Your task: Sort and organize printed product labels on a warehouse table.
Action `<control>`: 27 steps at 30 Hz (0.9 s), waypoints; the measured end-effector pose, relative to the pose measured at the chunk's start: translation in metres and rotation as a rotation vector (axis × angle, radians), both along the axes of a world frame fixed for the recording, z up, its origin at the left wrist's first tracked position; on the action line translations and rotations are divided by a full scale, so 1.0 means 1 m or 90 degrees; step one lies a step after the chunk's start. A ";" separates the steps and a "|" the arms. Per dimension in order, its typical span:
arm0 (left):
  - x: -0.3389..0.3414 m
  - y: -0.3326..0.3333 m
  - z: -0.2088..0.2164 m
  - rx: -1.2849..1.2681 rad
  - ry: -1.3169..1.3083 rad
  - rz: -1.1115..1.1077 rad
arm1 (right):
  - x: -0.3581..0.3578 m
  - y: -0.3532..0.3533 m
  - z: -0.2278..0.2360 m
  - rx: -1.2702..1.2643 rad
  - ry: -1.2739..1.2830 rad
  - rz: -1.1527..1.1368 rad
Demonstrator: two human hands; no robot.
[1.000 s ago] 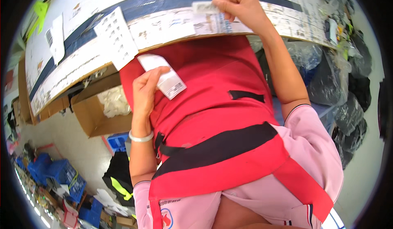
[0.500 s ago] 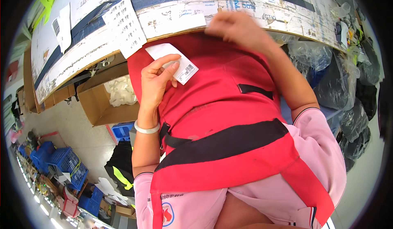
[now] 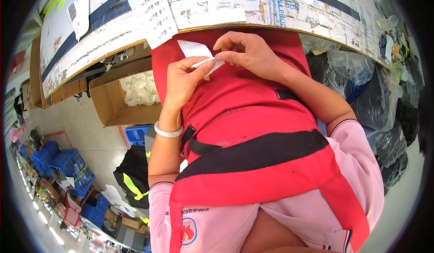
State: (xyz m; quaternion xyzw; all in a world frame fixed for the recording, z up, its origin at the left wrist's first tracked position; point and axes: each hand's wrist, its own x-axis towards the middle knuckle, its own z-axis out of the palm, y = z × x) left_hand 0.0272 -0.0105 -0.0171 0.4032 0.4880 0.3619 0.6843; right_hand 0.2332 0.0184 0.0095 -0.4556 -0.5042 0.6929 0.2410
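Note:
In front of my red apron (image 3: 244, 99), my left hand (image 3: 181, 80) pinches a white paper label (image 3: 194, 49) between thumb and fingers. The label bends at its near end, where some printing shows. Coming in from the right, my right hand (image 3: 253, 56) has thumb and forefinger closed on that bent end, right beside the left fingertips. Whether it has peeled a layer there is too small to see. Beyond both hands, a sheet of printed barcode labels (image 3: 156, 20) hangs over the table edge, and a white strip (image 3: 228, 15) lies next to it.
The worn, taped tabletop (image 3: 199, 9) runs across the far side. Under its left part stands an open cardboard box (image 3: 106, 100) with white pieces inside. Plastic-wrapped bags (image 3: 373, 99) are piled at the right. Blue crates (image 3: 74, 167) and a black bag (image 3: 131, 176) are at the left.
My right hand has come from the table edge toward me and now meets the label. My left hand has shifted slightly right and up, and the label's near end is now bent.

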 end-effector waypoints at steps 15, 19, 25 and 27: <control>0.000 0.000 -0.016 -0.025 -0.080 0.025 | 0.005 0.024 0.014 0.313 -0.190 -0.066; -0.002 0.002 -0.015 -0.028 -0.052 0.024 | 0.025 0.055 0.017 0.232 -0.195 -0.101; -0.001 0.003 -0.017 -0.038 -0.037 0.018 | 0.025 0.072 0.021 0.185 -0.243 -0.097; 0.000 0.004 -0.016 -0.040 -0.037 0.019 | 0.024 0.072 0.015 0.173 -0.222 -0.101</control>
